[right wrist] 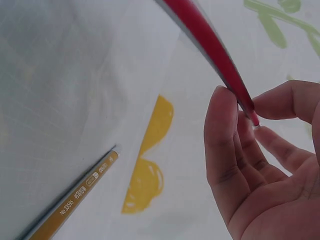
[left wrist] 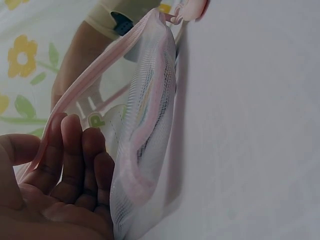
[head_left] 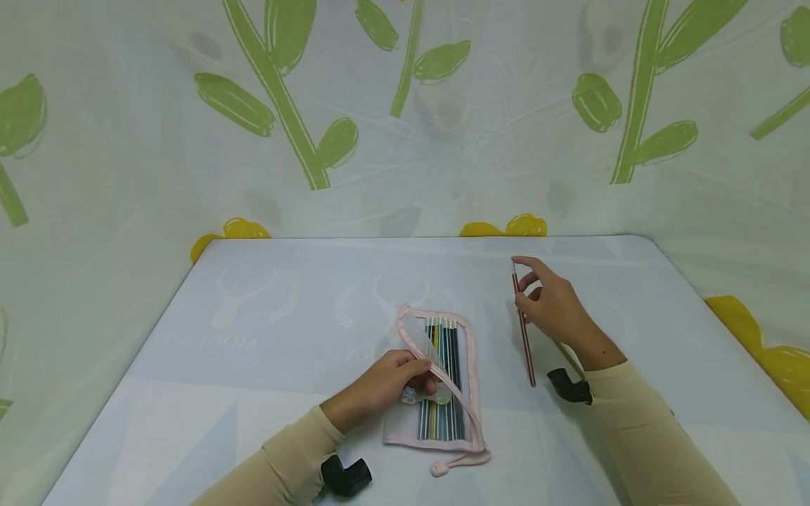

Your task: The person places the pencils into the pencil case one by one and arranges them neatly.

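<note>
My left hand (head_left: 389,379) pinches the pink zip edge (left wrist: 82,80) of a see-through mesh pencil pouch (head_left: 472,351), lifting that side so the opening gapes. Several striped pencils (head_left: 436,422), mostly blue-green and dark with a yellow one among them, lie side by side in the pouch. To the right, my right hand (head_left: 552,306) holds a red pencil (head_left: 524,341) with silvery stripes between thumb and fingers, near its upper end. The index finger touches the top tip. A yellow pencil (right wrist: 75,200) lies on the table below the right wrist, partly hidden in the head view.
A pink zip-pull strap (head_left: 458,460) hangs off the pouch's near right corner. The pale table (head_left: 253,422) ends at a back edge against a leaf-printed curtain (head_left: 493,140). A black wrist camera piece (head_left: 569,386) sits beside the right cuff, another (head_left: 346,476) beside the left.
</note>
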Demonstrator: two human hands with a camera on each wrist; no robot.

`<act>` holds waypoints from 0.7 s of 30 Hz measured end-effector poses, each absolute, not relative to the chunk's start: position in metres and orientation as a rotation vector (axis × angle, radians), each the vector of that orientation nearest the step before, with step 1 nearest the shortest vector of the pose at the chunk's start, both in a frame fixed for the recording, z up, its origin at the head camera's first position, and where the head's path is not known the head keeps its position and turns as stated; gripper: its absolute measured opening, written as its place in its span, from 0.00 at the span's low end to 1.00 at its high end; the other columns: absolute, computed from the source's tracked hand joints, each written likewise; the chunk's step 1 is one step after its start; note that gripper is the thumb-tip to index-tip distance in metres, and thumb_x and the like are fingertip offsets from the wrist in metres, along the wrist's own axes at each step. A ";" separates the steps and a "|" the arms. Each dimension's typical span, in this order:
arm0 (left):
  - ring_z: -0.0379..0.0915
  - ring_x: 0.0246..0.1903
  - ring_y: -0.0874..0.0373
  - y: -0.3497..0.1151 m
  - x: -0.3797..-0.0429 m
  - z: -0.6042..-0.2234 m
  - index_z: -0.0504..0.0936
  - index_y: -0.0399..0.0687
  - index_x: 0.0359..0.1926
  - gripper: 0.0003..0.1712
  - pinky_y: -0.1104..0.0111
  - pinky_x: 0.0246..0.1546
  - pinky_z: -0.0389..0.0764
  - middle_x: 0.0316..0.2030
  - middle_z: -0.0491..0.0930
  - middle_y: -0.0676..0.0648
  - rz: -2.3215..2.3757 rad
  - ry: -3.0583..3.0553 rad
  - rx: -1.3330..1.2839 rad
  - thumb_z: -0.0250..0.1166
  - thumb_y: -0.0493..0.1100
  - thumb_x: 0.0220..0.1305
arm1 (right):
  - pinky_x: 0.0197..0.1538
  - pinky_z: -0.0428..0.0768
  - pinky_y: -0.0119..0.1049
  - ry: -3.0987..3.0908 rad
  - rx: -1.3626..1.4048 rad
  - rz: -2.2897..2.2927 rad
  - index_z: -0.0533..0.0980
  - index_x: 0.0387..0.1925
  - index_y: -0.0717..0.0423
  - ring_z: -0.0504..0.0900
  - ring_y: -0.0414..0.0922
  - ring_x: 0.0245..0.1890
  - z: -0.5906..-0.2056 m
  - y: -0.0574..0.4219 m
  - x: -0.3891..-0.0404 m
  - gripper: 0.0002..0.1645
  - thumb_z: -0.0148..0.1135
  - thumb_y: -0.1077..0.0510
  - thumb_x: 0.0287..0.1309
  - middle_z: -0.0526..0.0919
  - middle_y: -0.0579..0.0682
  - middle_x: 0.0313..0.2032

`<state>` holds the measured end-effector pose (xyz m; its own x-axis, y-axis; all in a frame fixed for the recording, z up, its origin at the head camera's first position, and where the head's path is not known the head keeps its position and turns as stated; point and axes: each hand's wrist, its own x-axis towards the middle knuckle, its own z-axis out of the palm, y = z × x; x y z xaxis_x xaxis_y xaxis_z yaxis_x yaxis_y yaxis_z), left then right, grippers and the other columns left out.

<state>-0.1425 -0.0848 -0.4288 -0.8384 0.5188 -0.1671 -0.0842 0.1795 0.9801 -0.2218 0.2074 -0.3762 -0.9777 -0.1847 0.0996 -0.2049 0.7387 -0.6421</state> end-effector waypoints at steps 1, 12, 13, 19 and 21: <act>0.77 0.35 0.63 -0.085 -0.143 -0.429 0.82 0.29 0.42 0.21 0.70 0.45 0.77 0.29 0.82 0.52 1.703 1.992 0.409 0.49 0.44 0.77 | 0.34 0.85 0.39 -2.903 0.319 1.093 0.58 0.74 0.50 0.84 0.48 0.32 -0.377 0.207 -0.222 0.39 0.57 0.64 0.64 0.78 0.62 0.48; 0.76 0.35 0.64 -0.084 -0.145 -0.432 0.81 0.30 0.41 0.21 0.72 0.44 0.76 0.28 0.81 0.55 1.706 1.971 0.390 0.48 0.44 0.77 | 0.33 0.85 0.39 -2.892 0.291 1.291 0.58 0.74 0.49 0.84 0.46 0.28 -0.379 0.201 -0.221 0.39 0.56 0.65 0.63 0.76 0.62 0.47; 0.76 0.35 0.64 -0.084 -0.145 -0.432 0.81 0.30 0.42 0.21 0.72 0.44 0.76 0.28 0.81 0.55 1.706 1.970 0.390 0.48 0.44 0.77 | 0.33 0.85 0.39 -2.886 0.289 1.312 0.58 0.74 0.49 0.84 0.46 0.28 -0.380 0.201 -0.221 0.39 0.56 0.65 0.63 0.75 0.62 0.47; 0.76 0.35 0.64 -0.085 -0.144 -0.430 0.82 0.30 0.41 0.21 0.71 0.45 0.76 0.29 0.81 0.54 1.702 1.983 0.398 0.49 0.44 0.77 | 0.31 0.85 0.38 -2.846 0.318 1.439 0.59 0.73 0.49 0.84 0.48 0.28 -0.383 0.199 -0.222 0.37 0.55 0.66 0.63 0.74 0.62 0.46; 0.76 0.34 0.63 -0.085 -0.144 -0.429 0.82 0.29 0.40 0.22 0.70 0.44 0.76 0.29 0.81 0.53 1.700 1.990 0.404 0.49 0.44 0.77 | 0.31 0.85 0.39 -2.827 0.329 1.495 0.59 0.72 0.50 0.84 0.49 0.28 -0.384 0.198 -0.222 0.37 0.55 0.66 0.63 0.73 0.63 0.45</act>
<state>-0.1440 -0.0847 -0.4291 -0.8369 0.5197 -0.1719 -0.0886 0.1813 0.9794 -0.2225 0.1983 -0.3837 -0.9765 -0.2134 0.0311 -0.1459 0.5473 -0.8242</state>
